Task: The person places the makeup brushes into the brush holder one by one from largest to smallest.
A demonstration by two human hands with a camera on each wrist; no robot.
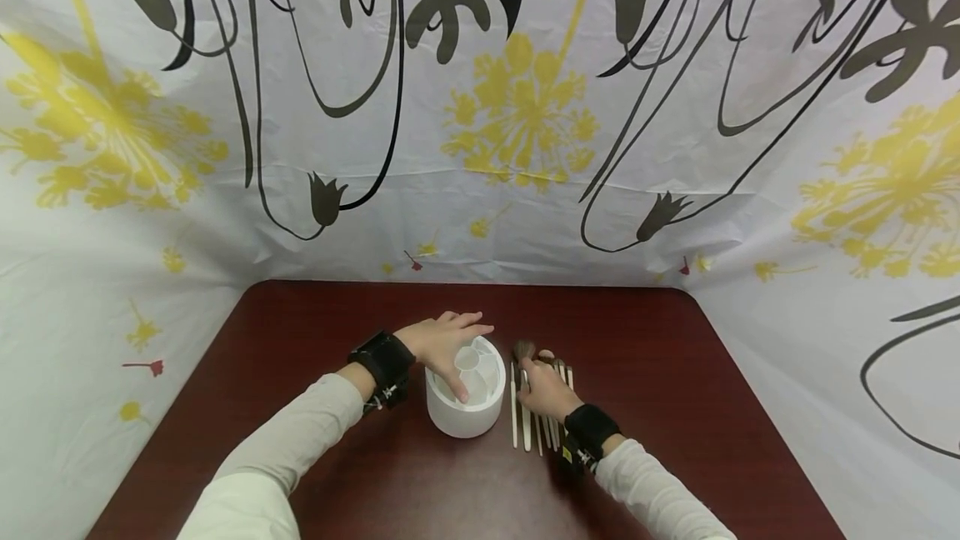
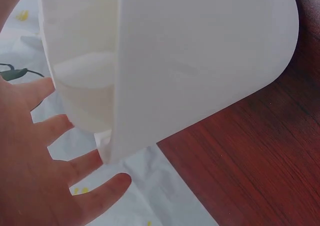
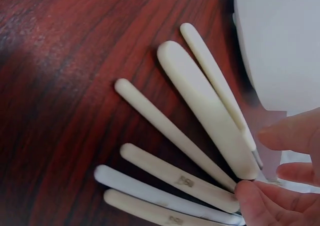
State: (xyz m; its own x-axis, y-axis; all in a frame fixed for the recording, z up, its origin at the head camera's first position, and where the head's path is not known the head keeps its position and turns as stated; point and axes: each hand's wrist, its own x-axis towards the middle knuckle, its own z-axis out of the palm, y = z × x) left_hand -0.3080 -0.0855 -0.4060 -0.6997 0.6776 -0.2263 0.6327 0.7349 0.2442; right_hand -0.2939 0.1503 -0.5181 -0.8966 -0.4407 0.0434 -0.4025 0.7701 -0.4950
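Note:
A round white makeup organizer (image 1: 465, 419) with several compartments stands upright on the table. My left hand (image 1: 444, 346) is spread across its top, thumb over the near side and fingers at the far rim. In the left wrist view, straight fingers (image 2: 85, 166) touch the rim. To the right lies a row of makeup brushes with pale handles. My right hand (image 1: 549, 390) reaches over them. In the right wrist view, thumb and fingertips straddle a thick-handled brush (image 3: 205, 106) and a thin brush (image 3: 212, 66), with a gap between them. The hand partly hides the brush heads.
The dark red wooden table (image 1: 360, 473) has rounded far corners. A white curtain (image 1: 420, 123) with yellow and grey flower prints hangs around its back and sides. Other brush handles (image 3: 165, 206) lie close together beside the thick one.

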